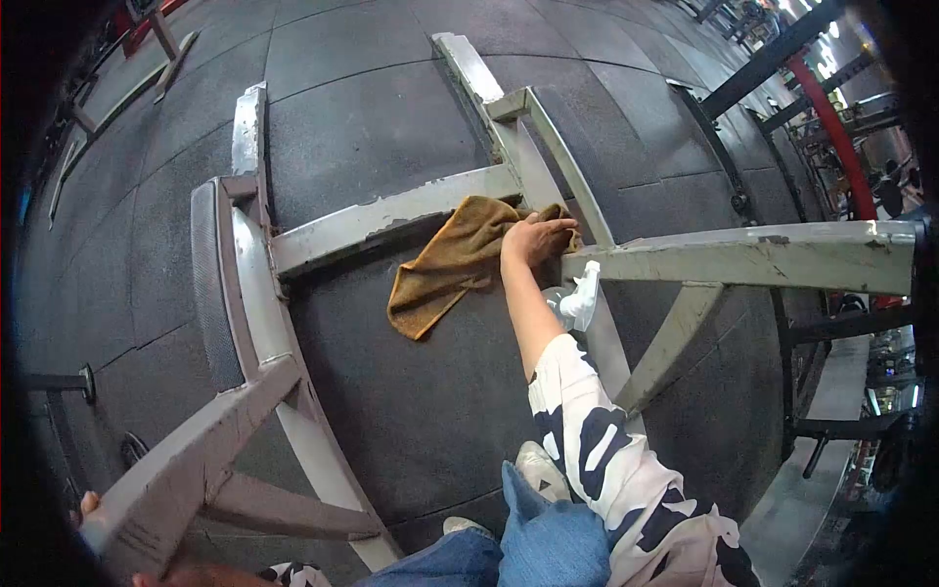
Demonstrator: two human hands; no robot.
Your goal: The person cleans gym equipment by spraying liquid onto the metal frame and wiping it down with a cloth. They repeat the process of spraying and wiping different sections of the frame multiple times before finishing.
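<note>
Right hand (533,238), centre: clutches brown fabric cloth (460,256) | left hand (90,503), lower left: grip unclear | forearm (533,318) could topple white-nozzled spray bottle (581,301)

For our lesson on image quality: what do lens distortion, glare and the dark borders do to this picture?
Head view: wide-angle lens curves the dark rubber floor's seams; black vignetting swallows both side edges; bright lamps flare upper right; pale sheen on the grey painted metal crossbar.

No texts, labels, brands, numbers or signs can be read anywhere in the head view
</note>
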